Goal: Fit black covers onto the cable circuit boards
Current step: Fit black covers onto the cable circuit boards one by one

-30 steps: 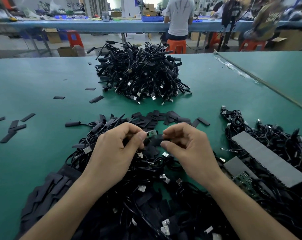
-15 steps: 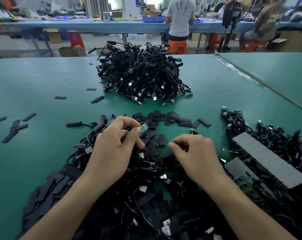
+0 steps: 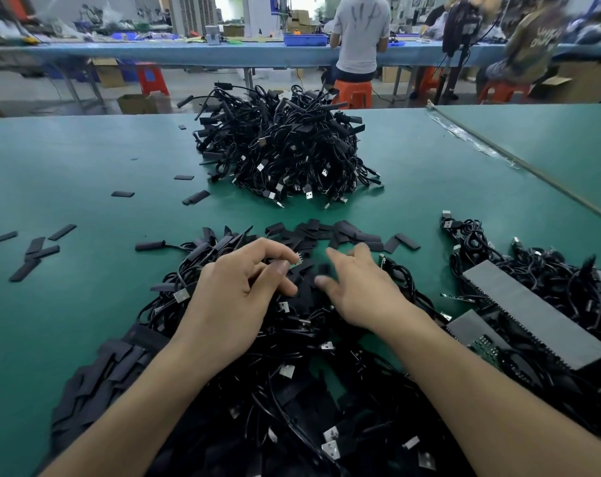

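Note:
My left hand [image 3: 237, 294] hovers over the near heap of black cables [image 3: 292, 390] and pinches a small green circuit board [image 3: 297, 260] between thumb and fingertips. My right hand [image 3: 359, 290] is just to its right, motion-blurred, with thumb and fingers spread over the loose black covers [image 3: 344, 232] that lie in a row on the green table. A blurred cover [image 3: 323, 269] lies between its thumb and forefinger; I see no grip on it. Both hands are a few centimetres apart.
A tall pile of cables [image 3: 282, 149] sits at the table's middle back. More covers lie stacked at the near left [image 3: 96, 383] and scattered at the far left [image 3: 37, 249]. Grey trays [image 3: 533, 311] lie on cables at the right. People sit at a far bench.
My right hand left the board, dipped to the heap, then reached forward with fingers spread over the loose covers. My left hand kept the board and barely moved.

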### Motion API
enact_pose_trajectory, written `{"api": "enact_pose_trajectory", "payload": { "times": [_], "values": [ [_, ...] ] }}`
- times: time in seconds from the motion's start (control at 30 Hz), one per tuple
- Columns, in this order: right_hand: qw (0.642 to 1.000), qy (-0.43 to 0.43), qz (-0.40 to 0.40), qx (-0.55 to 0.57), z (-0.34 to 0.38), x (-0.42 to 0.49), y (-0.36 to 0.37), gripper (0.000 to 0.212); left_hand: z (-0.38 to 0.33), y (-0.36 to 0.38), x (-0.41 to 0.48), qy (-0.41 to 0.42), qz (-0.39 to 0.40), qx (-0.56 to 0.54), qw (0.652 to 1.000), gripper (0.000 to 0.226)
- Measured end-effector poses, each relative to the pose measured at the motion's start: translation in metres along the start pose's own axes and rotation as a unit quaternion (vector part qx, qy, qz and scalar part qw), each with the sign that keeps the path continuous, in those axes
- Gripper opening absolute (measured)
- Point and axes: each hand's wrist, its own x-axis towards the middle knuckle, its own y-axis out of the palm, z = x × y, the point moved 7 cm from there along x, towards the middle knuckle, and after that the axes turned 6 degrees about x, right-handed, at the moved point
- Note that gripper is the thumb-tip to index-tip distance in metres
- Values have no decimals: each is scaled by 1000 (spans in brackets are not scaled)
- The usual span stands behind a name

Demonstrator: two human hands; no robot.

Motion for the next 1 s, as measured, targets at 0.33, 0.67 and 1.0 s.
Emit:
{"api": "enact_pose_trajectory", "payload": {
  "times": [0.33,0.67,1.0],
  "values": [
    [925,-97,-151,336,8,-26,-32,11,3,2,1,-9,-5,10,1000,8],
    [824,-160,-10,543,8,-47,-7,19,2,4,0,5,23,-9,1000,15],
    [866,-185,-121,448,2,-54,-19,25,5,8,2,-23,52,-60,997,29]
  ]
}}
